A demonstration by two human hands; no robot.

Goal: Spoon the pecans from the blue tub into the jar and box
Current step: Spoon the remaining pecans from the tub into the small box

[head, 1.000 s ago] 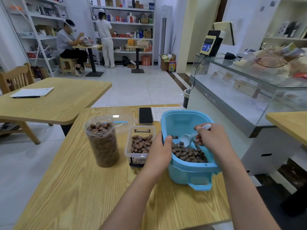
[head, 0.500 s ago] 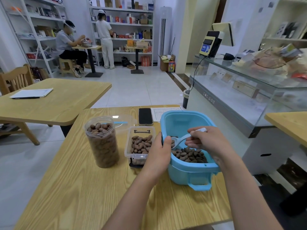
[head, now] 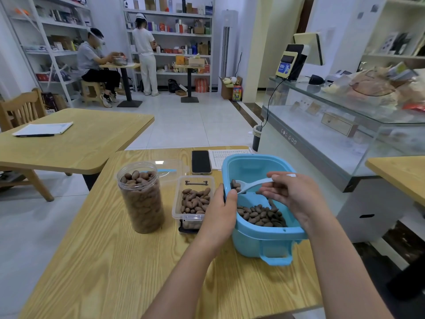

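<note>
We grip the white spoon [head: 247, 184] in our right hand [head: 293, 196], its bowl of pecans [head: 235, 185] lifted above the blue tub [head: 264, 237], beside our left hand [head: 219, 217] clasping the tub's rim; box [head: 194, 200] and jar [head: 141, 199] stand leftward on the counter [head: 115, 261].

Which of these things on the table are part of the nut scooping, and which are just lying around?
In use: blue tub, white spoon in the right hand, left hand steadying the tub, jar, clear box.

Lying about: phone, printed sheet, clear lid.
</note>
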